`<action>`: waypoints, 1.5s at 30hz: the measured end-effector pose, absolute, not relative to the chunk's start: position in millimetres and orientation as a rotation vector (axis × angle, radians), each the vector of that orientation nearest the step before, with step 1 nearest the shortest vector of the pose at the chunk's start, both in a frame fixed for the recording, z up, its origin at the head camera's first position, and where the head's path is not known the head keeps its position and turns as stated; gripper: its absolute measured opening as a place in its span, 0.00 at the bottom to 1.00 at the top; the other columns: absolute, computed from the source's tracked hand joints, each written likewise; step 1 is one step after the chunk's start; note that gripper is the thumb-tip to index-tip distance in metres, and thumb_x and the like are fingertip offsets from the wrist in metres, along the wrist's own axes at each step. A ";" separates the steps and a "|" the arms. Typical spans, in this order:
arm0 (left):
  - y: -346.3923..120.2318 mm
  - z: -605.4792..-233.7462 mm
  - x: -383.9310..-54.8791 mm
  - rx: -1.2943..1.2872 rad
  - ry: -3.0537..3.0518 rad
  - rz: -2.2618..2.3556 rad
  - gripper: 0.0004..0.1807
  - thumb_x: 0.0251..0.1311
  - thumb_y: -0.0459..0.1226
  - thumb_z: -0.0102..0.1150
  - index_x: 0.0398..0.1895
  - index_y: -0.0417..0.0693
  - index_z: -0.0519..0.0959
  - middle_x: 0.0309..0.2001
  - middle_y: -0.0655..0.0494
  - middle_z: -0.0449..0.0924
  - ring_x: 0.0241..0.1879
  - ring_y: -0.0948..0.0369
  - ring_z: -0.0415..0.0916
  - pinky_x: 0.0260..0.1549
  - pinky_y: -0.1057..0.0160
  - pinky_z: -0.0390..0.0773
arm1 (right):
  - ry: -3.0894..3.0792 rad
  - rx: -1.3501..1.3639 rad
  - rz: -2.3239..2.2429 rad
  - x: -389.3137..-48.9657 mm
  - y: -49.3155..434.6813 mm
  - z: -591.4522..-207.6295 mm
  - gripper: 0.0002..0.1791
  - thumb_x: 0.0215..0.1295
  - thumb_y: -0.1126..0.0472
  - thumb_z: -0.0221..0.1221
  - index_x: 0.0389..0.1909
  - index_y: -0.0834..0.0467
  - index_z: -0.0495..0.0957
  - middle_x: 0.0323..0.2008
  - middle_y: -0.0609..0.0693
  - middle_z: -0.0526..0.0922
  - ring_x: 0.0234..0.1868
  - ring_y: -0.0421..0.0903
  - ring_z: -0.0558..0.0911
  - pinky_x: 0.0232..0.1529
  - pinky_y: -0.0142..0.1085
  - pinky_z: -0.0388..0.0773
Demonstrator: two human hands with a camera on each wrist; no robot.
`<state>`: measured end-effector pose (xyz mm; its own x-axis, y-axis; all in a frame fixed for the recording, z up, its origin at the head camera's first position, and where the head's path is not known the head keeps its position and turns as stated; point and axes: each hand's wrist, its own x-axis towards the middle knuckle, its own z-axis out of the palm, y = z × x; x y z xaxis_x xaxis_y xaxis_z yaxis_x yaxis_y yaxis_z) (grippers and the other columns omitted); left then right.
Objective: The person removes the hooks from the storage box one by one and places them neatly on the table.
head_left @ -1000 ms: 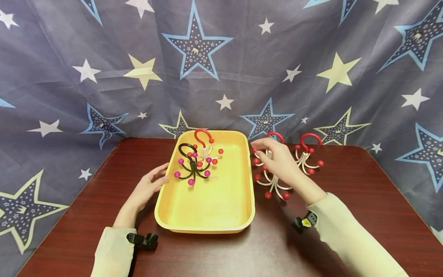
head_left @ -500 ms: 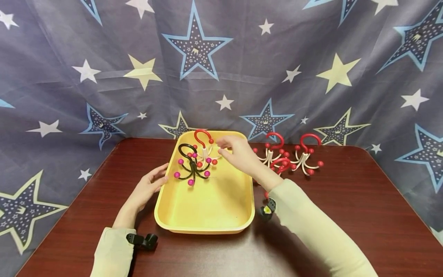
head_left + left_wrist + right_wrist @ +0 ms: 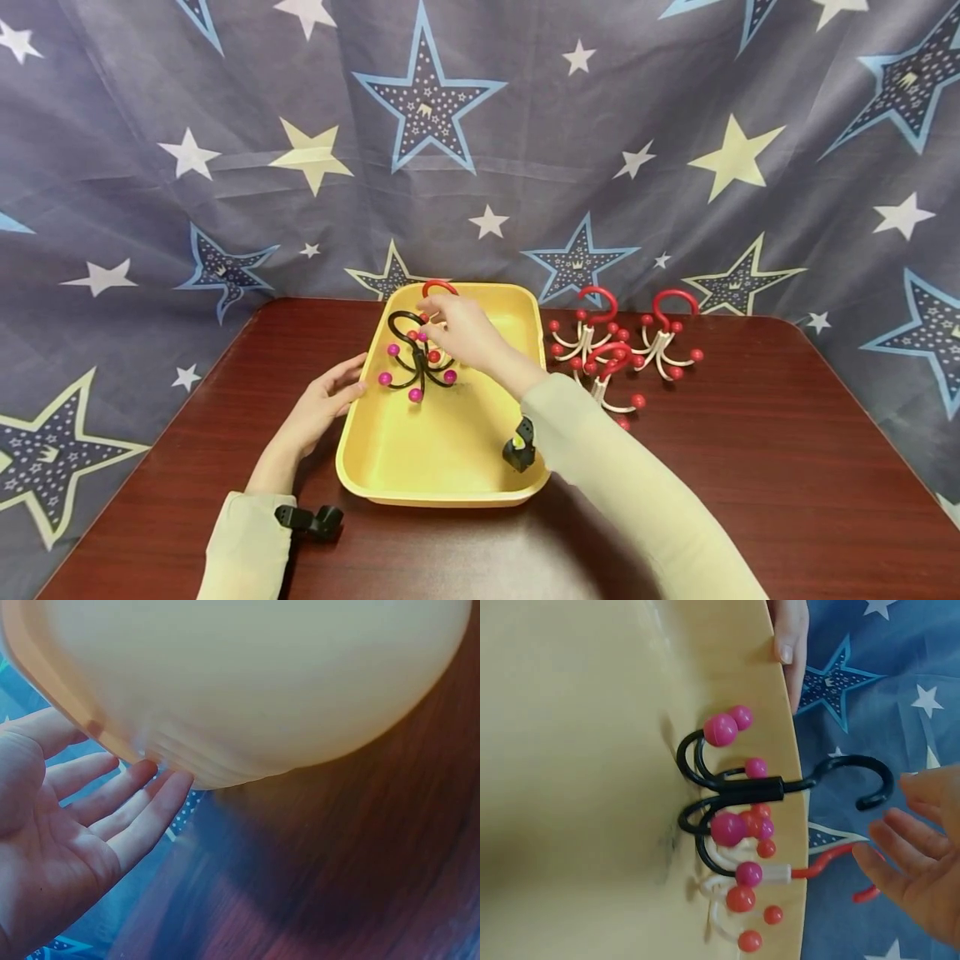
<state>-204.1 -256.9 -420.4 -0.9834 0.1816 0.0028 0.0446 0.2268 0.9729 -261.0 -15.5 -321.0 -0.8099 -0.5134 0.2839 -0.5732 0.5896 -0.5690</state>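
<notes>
My left hand (image 3: 326, 404) holds the left rim of a yellow tray (image 3: 442, 498). The left wrist view shows its fingers (image 3: 150, 821) against the outer wall; in the right wrist view the thumb (image 3: 786, 649) lies over the rim. Inside the tray stands a black multi-arm hook hanger (image 3: 418, 367) tipped with pink balls. Behind it, partly hidden by my right hand (image 3: 468, 337), is a white hanger with a red hook (image 3: 439, 287) and red balls. Fingers loosely spread, the right hand is beside the black hook (image 3: 862, 761), a small gap apart, holding nothing.
Right of the tray, three white-and-red hook hangers stand close together on the dark wooden table (image 3: 787, 467); one is the far-right hanger (image 3: 662, 343). A star-patterned curtain (image 3: 480, 150) hangs behind the table's back edge.
My right hand has moved left from the hangers on the table, over the tray, to the black hanger. The left hand and the tray have stayed in place.
</notes>
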 end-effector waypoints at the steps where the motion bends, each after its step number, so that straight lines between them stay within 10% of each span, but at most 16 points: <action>1: -256.7 -420.4 -204.2 0.219 2.369 1.876 0.31 0.64 0.41 0.50 0.68 0.46 0.55 0.61 0.37 0.62 0.49 0.58 0.75 0.40 0.68 0.77 | -2.731 0.927 1.017 -261.1 -18.7 -321.5 0.18 0.61 0.61 0.56 0.53 0.59 0.73 0.47 0.52 0.80 0.47 0.45 0.79 0.49 0.35 0.74; 38: -256.5 -421.1 -204.6 0.217 2.352 1.891 0.29 0.65 0.38 0.49 0.68 0.45 0.55 0.62 0.35 0.62 0.48 0.59 0.75 0.40 0.67 0.77 | -2.639 0.822 1.111 -256.0 -10.4 -317.5 0.13 0.62 0.66 0.55 0.47 0.56 0.79 0.39 0.49 0.83 0.31 0.41 0.80 0.28 0.27 0.72; 45: -256.4 -419.4 -203.4 0.212 2.358 1.885 0.30 0.64 0.40 0.50 0.68 0.45 0.55 0.62 0.36 0.62 0.48 0.61 0.75 0.40 0.68 0.77 | -2.603 0.813 1.156 -249.0 4.2 -303.1 0.12 0.62 0.64 0.56 0.46 0.55 0.79 0.43 0.48 0.82 0.39 0.40 0.80 0.40 0.30 0.75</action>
